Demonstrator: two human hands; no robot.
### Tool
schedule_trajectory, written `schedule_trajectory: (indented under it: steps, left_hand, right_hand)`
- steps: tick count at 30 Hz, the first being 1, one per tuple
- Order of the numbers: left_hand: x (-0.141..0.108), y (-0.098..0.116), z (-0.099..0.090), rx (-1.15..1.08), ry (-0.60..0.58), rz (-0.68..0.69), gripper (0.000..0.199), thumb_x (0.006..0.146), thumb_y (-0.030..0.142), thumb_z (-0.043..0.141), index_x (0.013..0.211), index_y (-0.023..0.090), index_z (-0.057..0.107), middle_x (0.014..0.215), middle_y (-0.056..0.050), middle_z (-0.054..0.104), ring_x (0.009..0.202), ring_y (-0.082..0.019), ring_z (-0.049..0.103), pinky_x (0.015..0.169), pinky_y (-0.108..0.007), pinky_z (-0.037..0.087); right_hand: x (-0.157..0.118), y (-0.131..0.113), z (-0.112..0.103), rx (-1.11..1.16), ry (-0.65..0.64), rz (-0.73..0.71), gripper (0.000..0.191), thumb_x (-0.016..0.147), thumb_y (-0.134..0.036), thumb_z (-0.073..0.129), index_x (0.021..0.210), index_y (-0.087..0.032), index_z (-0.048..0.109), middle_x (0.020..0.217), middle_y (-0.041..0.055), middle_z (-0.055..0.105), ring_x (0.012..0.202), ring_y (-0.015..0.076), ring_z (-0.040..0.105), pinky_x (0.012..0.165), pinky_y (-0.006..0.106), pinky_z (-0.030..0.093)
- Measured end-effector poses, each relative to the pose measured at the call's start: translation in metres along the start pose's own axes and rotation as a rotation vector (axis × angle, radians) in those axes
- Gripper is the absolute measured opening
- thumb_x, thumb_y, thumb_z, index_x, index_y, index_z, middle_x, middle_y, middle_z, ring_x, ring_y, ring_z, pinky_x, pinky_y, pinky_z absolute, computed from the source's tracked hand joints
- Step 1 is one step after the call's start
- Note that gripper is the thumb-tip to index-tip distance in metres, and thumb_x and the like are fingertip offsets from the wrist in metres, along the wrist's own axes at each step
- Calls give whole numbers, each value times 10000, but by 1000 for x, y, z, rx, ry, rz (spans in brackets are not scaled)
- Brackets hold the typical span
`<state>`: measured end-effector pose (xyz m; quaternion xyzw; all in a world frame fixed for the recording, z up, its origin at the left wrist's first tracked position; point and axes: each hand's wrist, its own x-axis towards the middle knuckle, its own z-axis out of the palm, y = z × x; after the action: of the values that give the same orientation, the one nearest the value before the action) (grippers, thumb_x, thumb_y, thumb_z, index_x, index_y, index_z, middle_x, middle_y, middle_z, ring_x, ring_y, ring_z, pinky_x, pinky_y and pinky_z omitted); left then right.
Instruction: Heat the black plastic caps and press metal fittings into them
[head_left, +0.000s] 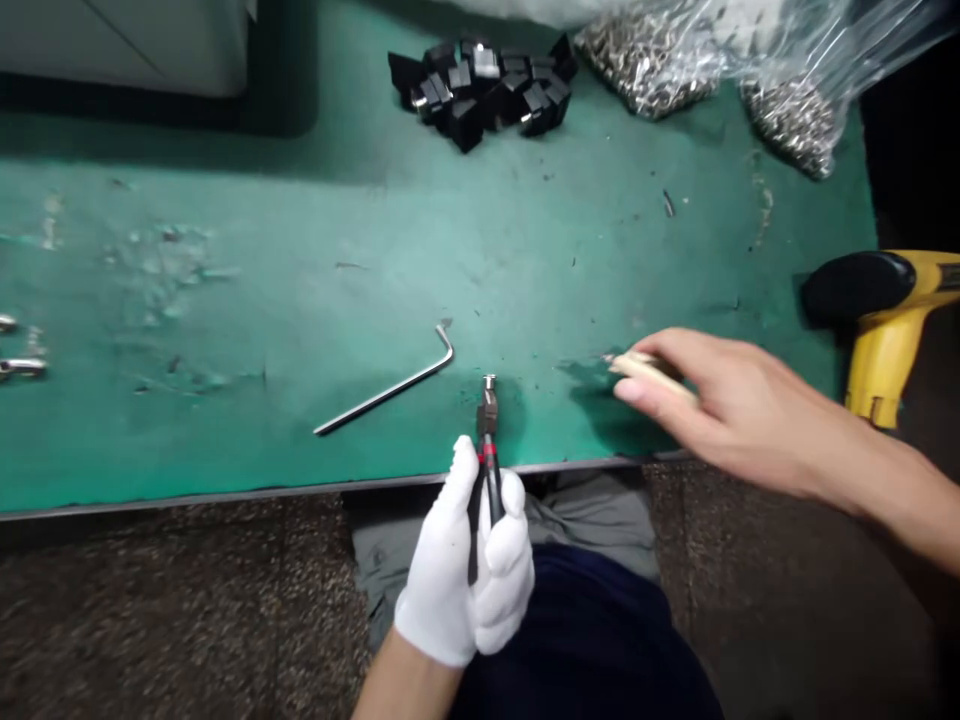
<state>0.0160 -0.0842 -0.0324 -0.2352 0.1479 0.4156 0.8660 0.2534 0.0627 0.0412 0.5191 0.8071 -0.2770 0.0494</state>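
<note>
Plastic bags of silver parts; gloved left hand, pliers.

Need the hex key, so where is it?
In the head view, the hex key lies on the green mat, just left of the pliers in the gloved left hand.

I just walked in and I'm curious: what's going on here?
A person grips black-and-red-handled pliers upright in their white-gloved left hand, while their bare right hand holds a small pale piece over the green bench mat. An L-shaped hex key lies beside the pliers; a pile of black blocks and plastic bags of small metal parts sit beyond.
</note>
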Motion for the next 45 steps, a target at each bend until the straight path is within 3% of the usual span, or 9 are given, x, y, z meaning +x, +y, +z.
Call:
schedule_trajectory:
  steps: [3, 10, 17, 22, 29, 38, 45]
  left_hand:
    - [-1, 1, 3, -81, -22, -19, 615, 1033, 582, 265, 845, 159, 669, 451, 37, 507, 235, -44, 261, 301, -204, 450]
    - [0, -2, -3, -252, -122, -68, 674, 1016, 630, 181, 866, 186, 665, 449, 45, 501, 209, -68, 275, 288, -255, 474]
    - [2, 0, -6, -248, -203, -93, 636, 1024, 598, 239, 904, 174, 697, 452, 58, 458, 249, -57, 306, 349, -243, 514]
    - [3, 2, -10, -227, -261, -116, 660, 1031, 574, 189, 941, 182, 712, 458, 65, 419, 270, -66, 351, 367, -241, 521]
    - [2, 4, -10, -244, -294, -131, 673, 1027, 579, 169, 955, 186, 711, 447, 68, 404, 274, -69, 367, 384, -244, 530]
    - [0, 3, -10, -287, -287, -151, 669, 1028, 581, 175, 964, 178, 706, 459, 39, 483, 291, -89, 456, 388, -260, 540]
    - [1, 2, -8, -323, -272, -147, 665, 1026, 590, 193, 933, 172, 702, 474, 21, 526, 296, -89, 469, 375, -252, 531]
  right_hand:
    - [12, -43, 7, 203, -232, 77, 371, 1001, -570, 539, 942, -254, 724, 780, 34, 690, 626, 196, 583, 580, 289, 366]
    - [45, -74, 5, 196, -309, 90, 587, 990, -662, 472, 657, -212, 653, 589, 39, 620, 519, 168, 540, 476, 265, 312]
    - [61, -98, -11, -4, -545, 251, 646, 1024, -656, 306, 792, -187, 685, 767, 74, 693, 707, 214, 631, 619, 291, 425]
    - [62, -102, -17, -35, -613, 317, 650, 1012, -684, 285, 882, -198, 696, 880, 86, 721, 798, 246, 649, 719, 330, 451]
    - [67, -106, -18, 42, -643, 334, 649, 1014, -676, 290, 918, -186, 705, 927, 91, 738, 818, 243, 655, 742, 327, 458]
    - [69, -105, -18, 23, -661, 325, 619, 1013, -665, 295, 838, -192, 653, 871, 74, 711, 766, 218, 627, 688, 305, 447]
    - [69, -105, -22, 30, -642, 349, 604, 975, -687, 379, 952, -200, 737, 880, 80, 736, 807, 246, 651, 737, 312, 483]
